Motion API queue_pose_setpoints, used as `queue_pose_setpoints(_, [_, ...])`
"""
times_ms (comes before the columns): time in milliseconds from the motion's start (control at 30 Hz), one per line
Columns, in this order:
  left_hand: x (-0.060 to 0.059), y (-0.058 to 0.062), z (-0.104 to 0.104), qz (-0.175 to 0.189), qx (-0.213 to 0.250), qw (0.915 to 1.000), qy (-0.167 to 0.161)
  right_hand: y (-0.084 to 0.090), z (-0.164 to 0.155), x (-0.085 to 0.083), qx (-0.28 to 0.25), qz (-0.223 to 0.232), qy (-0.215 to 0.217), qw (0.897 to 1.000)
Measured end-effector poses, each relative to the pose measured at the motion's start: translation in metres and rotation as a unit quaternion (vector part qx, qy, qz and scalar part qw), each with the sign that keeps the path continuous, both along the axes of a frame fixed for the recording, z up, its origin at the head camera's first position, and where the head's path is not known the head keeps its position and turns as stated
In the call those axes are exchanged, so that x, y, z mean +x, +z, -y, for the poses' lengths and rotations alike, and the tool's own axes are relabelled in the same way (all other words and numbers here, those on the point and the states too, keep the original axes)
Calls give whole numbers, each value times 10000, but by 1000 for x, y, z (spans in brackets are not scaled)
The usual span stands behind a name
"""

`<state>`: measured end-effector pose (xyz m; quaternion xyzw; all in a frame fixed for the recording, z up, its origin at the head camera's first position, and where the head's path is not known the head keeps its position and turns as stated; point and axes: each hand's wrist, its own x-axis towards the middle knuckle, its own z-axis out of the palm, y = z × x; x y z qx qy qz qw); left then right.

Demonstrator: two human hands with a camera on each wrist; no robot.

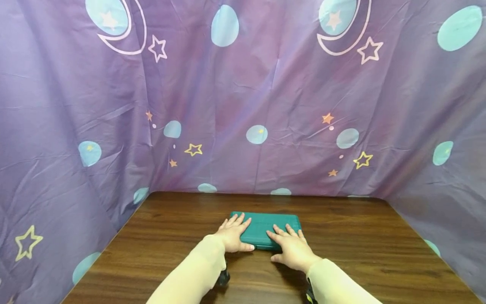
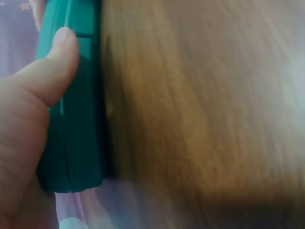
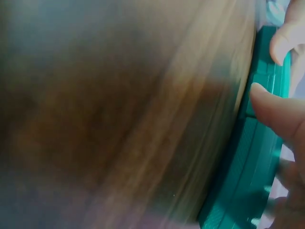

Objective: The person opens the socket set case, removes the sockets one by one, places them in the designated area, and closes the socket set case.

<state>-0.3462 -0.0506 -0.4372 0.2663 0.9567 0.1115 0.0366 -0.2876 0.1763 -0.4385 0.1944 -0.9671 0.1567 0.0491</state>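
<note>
A teal-green flat plastic case lies closed on the table. My left hand rests on its left part, fingers spread across the lid and thumb along the front edge. On the right part of the lid lies my right hand, its fingers also spread and fairly straight. In the left wrist view the left thumb touches the front side near the seam. The right wrist view has the right thumb over a raised latch-like block on the front side.
A brown wood-grain table carries the case near its middle. Behind it and at both sides hangs a purple cloth printed with moons and stars. Dark devices sit under both cream sleeves at the wrists.
</note>
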Motion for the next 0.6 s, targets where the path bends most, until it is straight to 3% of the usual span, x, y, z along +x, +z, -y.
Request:
queue_pose_setpoints(133, [2,2,-2,-62,-78,9999,-44,2,-2,-1,295,170,-255,9991])
queue_pose_setpoints(333, [8,6,-1,24,-57,10000,-22,4,-1,1,464,178,-223,9985])
queue_pose_setpoints(600, [15,0,5,119,-42,9999,21,-1,1,3,421,224,-183,9987])
